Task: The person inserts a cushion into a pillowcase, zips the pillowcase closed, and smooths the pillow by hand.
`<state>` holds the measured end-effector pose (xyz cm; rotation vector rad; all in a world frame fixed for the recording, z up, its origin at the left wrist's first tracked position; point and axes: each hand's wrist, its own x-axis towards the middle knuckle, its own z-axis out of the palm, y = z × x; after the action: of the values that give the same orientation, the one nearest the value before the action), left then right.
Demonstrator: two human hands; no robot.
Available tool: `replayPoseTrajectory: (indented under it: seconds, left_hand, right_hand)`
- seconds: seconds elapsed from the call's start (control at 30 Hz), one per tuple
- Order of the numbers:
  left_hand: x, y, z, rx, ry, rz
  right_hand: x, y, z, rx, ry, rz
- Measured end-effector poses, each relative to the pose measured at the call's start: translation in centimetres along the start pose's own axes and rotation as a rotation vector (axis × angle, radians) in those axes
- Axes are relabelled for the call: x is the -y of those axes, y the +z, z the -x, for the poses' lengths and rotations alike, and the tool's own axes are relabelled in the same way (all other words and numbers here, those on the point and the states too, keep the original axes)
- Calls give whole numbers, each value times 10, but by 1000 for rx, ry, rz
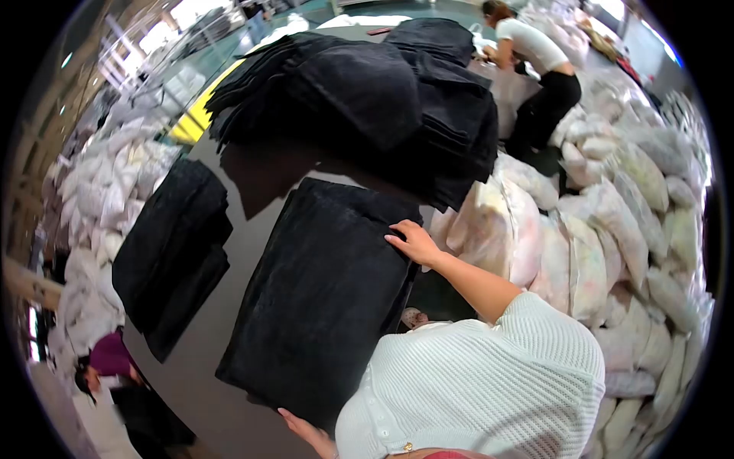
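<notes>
R hand (415, 243): spread on cloth (313, 298), rt. edge
L hand (306, 434): nr. end — can't tell grip
Long side: runs away from me

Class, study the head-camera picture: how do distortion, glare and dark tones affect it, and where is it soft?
Head view: strong fisheye curvature inside a dark rounded border; head view: a washed-out white patch glares at upper left; head view: the large layered black fabric pile sinks into near-black underneath; head view: the whitish stuffed bags at left look soft.
</notes>
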<state>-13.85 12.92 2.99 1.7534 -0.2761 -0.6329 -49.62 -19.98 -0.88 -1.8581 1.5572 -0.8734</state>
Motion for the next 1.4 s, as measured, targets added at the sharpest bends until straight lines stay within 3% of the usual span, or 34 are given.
replayPoseTrajectory:
  seconds: [0.03, 0.07, 0.13, 0.2, 0.27, 0.3, 0.37, 0.4, 0.43, 0.5, 0.6, 0.63, 0.7, 0.77, 0.83, 0.97, 1.03, 1.17, 1.3, 1.33, 1.4]
  left_hand:
    - [15, -10, -11, 99, -53, 289]
    - [4, -11, 5, 309, 253, 118]
    - [-23, -12, 14, 529, 573, -64]
    - [-51, 3, 10, 255, 434, -149]
    - [-125, 28, 0, 104, -84, 151]
    - [-139, 35, -7, 59, -59, 204]
    - [-164, 47, -22, 19, 255, 178]
    - [-173, 54, -28, -8, 391, 155]
    - [-184, 64, -31, -22, 492, 119]
    - [-202, 89, -32, -31, 639, 77]
    - [-224, 140, -28, -26, 787, 51]
    - [-230, 160, -23, -25, 825, 44]
    - [-239, 205, -11, -24, 884, 35]
    - [-245, 259, 4, -28, 923, 43]
    - [-253, 317, 21, -38, 956, 60]
    - [-280, 428, 56, -84, 992, 127]
    - [-292, 476, 71, -109, 979, 181]
    - [-301, 570, 92, -118, 911, 418]
    - [-264, 668, 88, 153, 707, 637]
    - [-226, 691, 67, 430, 871, 298]
    - [-215, 735, 102, 684, 1382, -325]
  right_hand:
    - [-5, 1, 7, -14, 49, -2]
    - [-4, 1, 12, -33, 61, -12]
    - [3, 1, 18, -24, 232, 73]
    - [-1, -4, 7, 70, 317, -50]
    - [20, -25, 0, 291, 529, -448]
    - [25, -34, 2, 268, 526, -457]
    - [31, -47, 12, 383, 272, -1046]
    - [49, -53, 21, 248, 133, -1179]
    - [57, -57, 21, 131, 109, -1076]
    - [60, -52, 27, 78, 351, -1271]
    - [78, -38, 33, 760, -174, -1104]
    - [99, -46, 29, 988, -43, -1388]
    - [126, -60, 3, 1110, -433, -1397]
    - [139, -84, -32, 1207, -516, -1504]
    - [139, -101, -67, 1333, -336, -1712]
    - [131, -197, -138, 1192, -269, -1985]
    - [109, -253, -176, 947, -64, -2064]
    - [33, -343, -257, 485, -125, -2052]
    - [-64, -420, -335, 87, -54, -2025]
    - [-90, -435, -353, 19, -17, -1967]
    - [-146, -461, -396, -85, 42, -1892]
